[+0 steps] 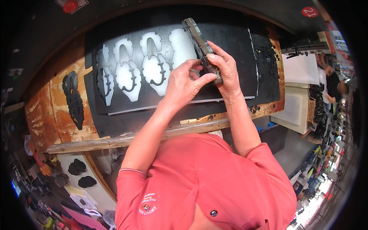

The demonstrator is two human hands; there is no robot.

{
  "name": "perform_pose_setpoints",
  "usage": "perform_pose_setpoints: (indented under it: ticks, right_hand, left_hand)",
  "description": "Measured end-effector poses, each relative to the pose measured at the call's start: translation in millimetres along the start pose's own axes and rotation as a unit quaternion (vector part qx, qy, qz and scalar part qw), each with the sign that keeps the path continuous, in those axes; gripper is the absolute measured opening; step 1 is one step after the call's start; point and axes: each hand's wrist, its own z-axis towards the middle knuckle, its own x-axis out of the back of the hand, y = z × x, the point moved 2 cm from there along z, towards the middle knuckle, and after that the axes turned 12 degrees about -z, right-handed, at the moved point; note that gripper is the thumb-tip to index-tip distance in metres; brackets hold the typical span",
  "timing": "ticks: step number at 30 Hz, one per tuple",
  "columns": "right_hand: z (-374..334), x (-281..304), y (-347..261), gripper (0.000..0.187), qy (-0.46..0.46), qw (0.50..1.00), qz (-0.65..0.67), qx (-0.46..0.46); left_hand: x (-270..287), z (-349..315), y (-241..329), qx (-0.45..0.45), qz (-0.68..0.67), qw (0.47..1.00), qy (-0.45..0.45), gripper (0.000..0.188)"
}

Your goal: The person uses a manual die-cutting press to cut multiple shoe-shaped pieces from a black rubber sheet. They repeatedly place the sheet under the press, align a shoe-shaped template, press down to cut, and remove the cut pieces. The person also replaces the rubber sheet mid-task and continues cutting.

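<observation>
Both my hands are closed on a cutting die [196, 38], a long dark metal form tilted up over the work surface. My right hand [227, 71] grips its edge near the lower end, with the thumb across it. My left hand [184, 82] presses thumb and fingers to the die's lower end. Beneath lies a black sheet [232, 46] with shoe-upper-shaped openings, through which a white surface [127, 74] shows. Curved black strips [158, 81] lie in some openings. The fingertips behind the die are partly hidden.
Cut black pieces [73, 97] are stacked at the left on a worn board [46, 111]. A wooden rail [115, 143] runs along the front edge. A dark machine part with a red button [70, 7] hangs at the far side. A pale box [291, 102] stands at the right.
</observation>
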Motion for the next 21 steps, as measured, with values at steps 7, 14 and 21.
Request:
perform_pose_setpoints:
  ticks: [7, 14, 21]
  right_hand:
    - [0, -1, 0, 0.069, -0.006, 0.999, -0.016, 0.030]
    - [1, -1, 0, 0.065, 0.013, 1.000, -0.013, 0.021]
    - [2, 2, 4, 0.063, 0.018, 0.999, 0.015, 0.024]
  left_hand:
    - [-3, -9, -4, 0.028, -0.132, 0.991, -0.001, 0.036]
    - [26, -18, -6, -0.003, -0.068, 0.991, 0.114, 0.023]
    - [138, -69, 1, -0.035, -0.050, 0.947, 0.315, 0.021]
